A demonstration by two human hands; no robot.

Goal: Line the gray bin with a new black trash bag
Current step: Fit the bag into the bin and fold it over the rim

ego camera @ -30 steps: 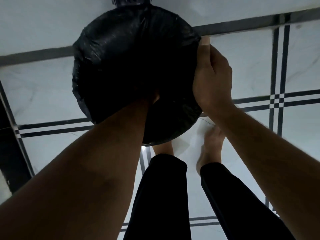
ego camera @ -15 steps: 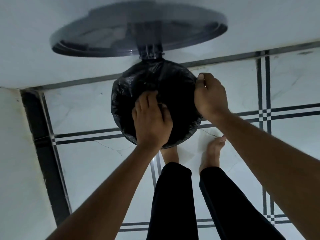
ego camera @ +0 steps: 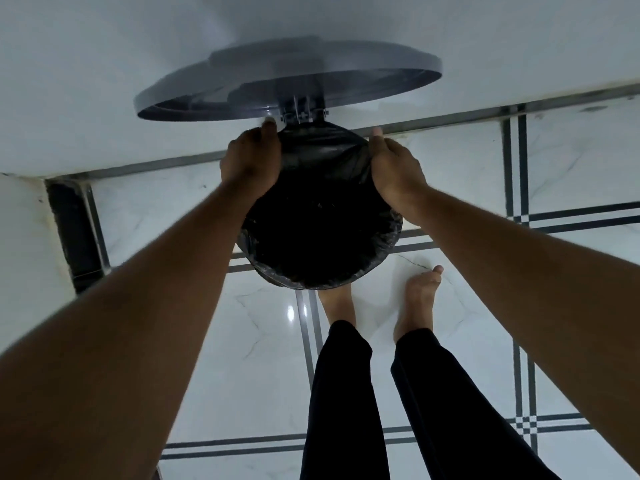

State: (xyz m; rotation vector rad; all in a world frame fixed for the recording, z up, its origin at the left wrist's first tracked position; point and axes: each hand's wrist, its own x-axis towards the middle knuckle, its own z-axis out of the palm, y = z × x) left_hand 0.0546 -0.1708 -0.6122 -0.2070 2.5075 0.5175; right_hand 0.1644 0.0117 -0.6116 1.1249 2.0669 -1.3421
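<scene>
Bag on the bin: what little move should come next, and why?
Probably press the bag edge down over the back rim, near the hinge of the raised lid. The left hand and right hand each grip the bag at the far sides there, while the near edge looks already folded over the rim. The gray bin itself is hidden under the bag.

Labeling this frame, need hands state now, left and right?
Left hand: curled on the black trash bag edge at the bin rim.
Right hand: gripping the bag edge on the opposite side.
</scene>
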